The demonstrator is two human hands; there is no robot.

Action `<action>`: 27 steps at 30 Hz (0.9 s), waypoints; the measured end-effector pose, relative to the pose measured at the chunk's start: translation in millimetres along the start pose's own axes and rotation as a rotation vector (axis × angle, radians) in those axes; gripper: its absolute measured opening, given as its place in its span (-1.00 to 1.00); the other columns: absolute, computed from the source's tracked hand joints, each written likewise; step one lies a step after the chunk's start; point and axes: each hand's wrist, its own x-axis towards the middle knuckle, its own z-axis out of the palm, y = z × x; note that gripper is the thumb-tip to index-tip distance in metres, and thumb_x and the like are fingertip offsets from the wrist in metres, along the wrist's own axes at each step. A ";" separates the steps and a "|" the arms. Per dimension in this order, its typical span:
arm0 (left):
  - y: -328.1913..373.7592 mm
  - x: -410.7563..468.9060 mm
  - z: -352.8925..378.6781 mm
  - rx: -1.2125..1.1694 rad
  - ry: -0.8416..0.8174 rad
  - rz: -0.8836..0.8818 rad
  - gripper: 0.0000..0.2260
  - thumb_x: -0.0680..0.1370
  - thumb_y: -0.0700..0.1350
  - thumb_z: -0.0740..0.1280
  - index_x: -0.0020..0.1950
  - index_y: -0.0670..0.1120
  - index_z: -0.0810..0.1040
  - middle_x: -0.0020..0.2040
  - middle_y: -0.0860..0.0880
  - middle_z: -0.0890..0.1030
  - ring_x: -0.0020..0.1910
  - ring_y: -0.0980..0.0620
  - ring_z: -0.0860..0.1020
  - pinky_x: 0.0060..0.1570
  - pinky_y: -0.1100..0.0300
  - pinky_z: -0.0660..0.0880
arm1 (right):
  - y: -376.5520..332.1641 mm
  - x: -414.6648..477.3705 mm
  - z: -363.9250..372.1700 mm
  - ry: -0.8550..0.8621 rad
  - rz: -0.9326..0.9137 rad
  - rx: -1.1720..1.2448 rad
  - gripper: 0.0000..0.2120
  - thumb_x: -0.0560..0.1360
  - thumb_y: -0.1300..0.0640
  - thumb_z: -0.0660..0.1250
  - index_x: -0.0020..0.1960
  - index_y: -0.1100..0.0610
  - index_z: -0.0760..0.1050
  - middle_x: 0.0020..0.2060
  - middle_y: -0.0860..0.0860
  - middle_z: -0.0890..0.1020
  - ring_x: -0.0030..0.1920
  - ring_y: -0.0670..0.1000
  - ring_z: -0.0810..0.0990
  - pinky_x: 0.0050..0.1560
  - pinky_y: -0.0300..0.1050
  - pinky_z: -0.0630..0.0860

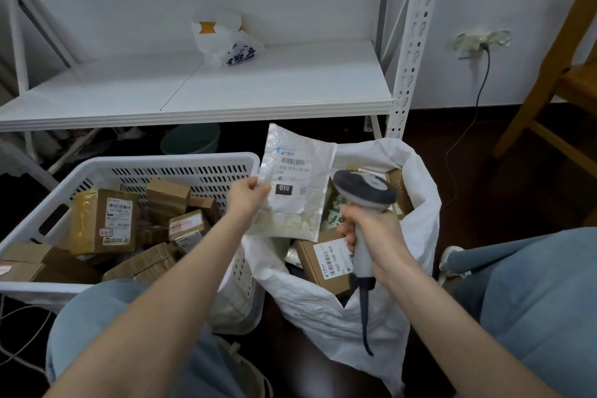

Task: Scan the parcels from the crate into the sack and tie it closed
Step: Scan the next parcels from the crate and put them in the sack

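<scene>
Left hand (pixel 247 195): thumb and fingers pinch the left edge of a clear bubble mailer (pixel 294 184), held upright with its printed label facing the camera, over the far left part of the sack's mouth. Right hand (pixel 371 233): clenched round the grip of a grey and white scanner (pixel 363 191), head uppermost, just right of the mailer and level with its label. A dark cable (pixel 365 317) hangs from the base of the grip across the sack's near side. Sack (pixel 413 203): white, woven, mouth open, standing on the floor under both hands; inside lie a labelled cardboard box (pixel 323 260) and further packages. Crate (pixel 181 163): white plastic with slotted walls, just left of the sack, holding many brown cardboard parcels (pixel 113 224), several with labels. Far side: white metal shelf (pixel 290 87) carrying one white plastic bag (pixel 223 42). Far right: wooden chair (pixel 549 74) and a wall socket (pixel 481 40) with a cord plugged in. Near: the person's knees in blue jeans (pixel 533 300).
</scene>
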 end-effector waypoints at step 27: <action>-97.4 54.1 -105.9 0.783 -0.059 -0.079 -0.65 0.54 -0.02 0.35 0.31 -0.03 0.47 0.22 -0.05 0.52 0.12 -0.05 0.53 -0.01 0.08 0.54 | 29.8 72.5 183.6 -0.296 0.244 -0.009 -0.93 0.51 0.22 0.35 -0.13 0.23 0.52 -0.51 0.05 0.51 -0.57 -0.06 0.42 -0.53 -0.24 0.40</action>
